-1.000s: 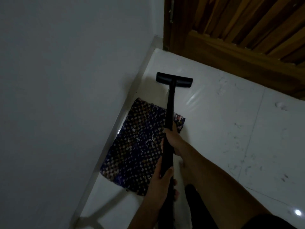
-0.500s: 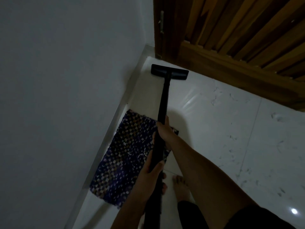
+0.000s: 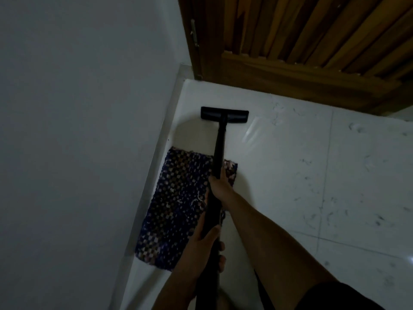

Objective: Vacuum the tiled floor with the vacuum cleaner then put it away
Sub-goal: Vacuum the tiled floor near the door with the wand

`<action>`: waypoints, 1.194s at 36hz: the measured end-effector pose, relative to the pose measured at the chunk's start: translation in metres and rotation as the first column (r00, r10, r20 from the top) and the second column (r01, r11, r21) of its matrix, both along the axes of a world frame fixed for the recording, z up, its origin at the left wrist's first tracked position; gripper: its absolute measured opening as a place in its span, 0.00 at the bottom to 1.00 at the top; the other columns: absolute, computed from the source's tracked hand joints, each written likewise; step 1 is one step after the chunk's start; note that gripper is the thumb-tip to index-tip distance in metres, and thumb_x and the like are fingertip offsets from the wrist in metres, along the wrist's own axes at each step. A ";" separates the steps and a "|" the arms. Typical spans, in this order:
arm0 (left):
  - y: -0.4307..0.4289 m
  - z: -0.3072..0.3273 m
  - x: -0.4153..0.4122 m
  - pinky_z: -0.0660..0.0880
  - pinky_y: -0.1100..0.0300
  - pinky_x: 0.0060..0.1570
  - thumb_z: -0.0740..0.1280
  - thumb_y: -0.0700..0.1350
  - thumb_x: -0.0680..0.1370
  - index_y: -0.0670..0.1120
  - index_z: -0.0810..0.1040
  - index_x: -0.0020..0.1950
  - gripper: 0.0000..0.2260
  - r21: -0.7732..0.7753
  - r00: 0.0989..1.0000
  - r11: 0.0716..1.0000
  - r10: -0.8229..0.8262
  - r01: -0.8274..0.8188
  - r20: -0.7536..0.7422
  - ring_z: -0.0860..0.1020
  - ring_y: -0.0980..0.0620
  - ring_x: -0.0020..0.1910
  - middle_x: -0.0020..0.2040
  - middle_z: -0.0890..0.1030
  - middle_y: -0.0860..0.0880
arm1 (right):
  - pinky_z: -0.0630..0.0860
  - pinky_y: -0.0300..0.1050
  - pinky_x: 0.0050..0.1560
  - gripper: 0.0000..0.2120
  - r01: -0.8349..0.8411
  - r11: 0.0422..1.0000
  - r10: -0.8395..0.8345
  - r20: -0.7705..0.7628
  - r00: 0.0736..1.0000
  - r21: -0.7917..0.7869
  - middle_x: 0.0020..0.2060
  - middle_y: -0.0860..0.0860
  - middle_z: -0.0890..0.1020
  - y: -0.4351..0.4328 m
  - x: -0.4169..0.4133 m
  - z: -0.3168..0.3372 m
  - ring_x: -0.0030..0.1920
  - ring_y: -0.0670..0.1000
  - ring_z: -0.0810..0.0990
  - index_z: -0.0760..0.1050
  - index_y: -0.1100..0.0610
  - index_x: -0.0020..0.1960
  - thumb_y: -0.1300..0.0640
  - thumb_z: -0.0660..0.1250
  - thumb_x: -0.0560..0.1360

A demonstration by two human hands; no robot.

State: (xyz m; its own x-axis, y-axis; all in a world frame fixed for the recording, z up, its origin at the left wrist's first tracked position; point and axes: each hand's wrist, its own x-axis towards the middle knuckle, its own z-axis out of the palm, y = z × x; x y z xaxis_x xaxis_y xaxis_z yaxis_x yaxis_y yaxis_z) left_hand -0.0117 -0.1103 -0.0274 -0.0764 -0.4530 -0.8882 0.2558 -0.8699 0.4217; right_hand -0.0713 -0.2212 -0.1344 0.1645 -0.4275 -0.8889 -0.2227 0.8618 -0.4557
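Nearest, the left hand [image 3: 204,241] curls its fingers [image 3: 220,245] round the black vacuum tube [image 3: 218,151], beside the near end of the patterned mat [image 3: 176,204]. Over the mat's far right corner, the right hand [image 3: 220,186] grips the same tube. Beyond the mat, the vacuum head [image 3: 224,113] lies flat on the white tiled floor [image 3: 290,175]. Farther still stands a wooden door [image 3: 312,52].

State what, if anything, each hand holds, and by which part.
Both grip the vacuum cleaner's wand: the right hand farther along, toward the floor head; the left hand behind it.
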 end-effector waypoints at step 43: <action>-0.029 -0.035 -0.145 0.70 0.61 0.21 0.59 0.43 0.81 0.59 0.70 0.61 0.13 -0.023 0.982 0.984 -0.180 0.179 -0.048 0.71 0.51 0.21 0.32 0.74 0.44 | 0.74 0.45 0.26 0.27 0.312 0.950 -0.313 -0.083 0.946 -0.025 0.34 0.57 0.74 -0.019 -0.165 -0.052 0.26 0.53 0.73 0.47 0.40 0.76 0.54 0.52 0.81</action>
